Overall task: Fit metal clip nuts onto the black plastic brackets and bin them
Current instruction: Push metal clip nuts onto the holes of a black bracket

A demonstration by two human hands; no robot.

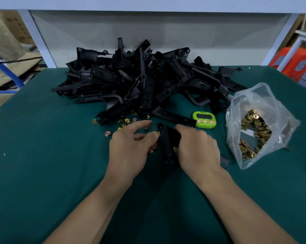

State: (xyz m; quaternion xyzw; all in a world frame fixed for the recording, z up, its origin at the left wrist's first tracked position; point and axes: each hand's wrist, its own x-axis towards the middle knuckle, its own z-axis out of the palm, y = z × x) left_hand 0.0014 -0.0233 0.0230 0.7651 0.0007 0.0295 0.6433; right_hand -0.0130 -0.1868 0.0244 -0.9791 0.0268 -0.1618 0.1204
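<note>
Observed: right hand (196, 147) had its fingers curled round one black bracket (165, 140), over the green surface (52, 155). The left hand (129, 148) pinched a brass clip nut (158, 133) against the bracket's left edge, index finger stretched forward. Loose clip nuts (124, 120) lay just beyond the left fingers, with the bracket pile (145, 80) farther beyond. The bag of clip nuts (258, 124) sat right of the right fingers, and the green timer (204, 119) just beyond them.

Dim, bluish overhead light; soft shadows under the forearms on the tabletop (43, 155). Edges bow outward, and near corners blur.
</note>
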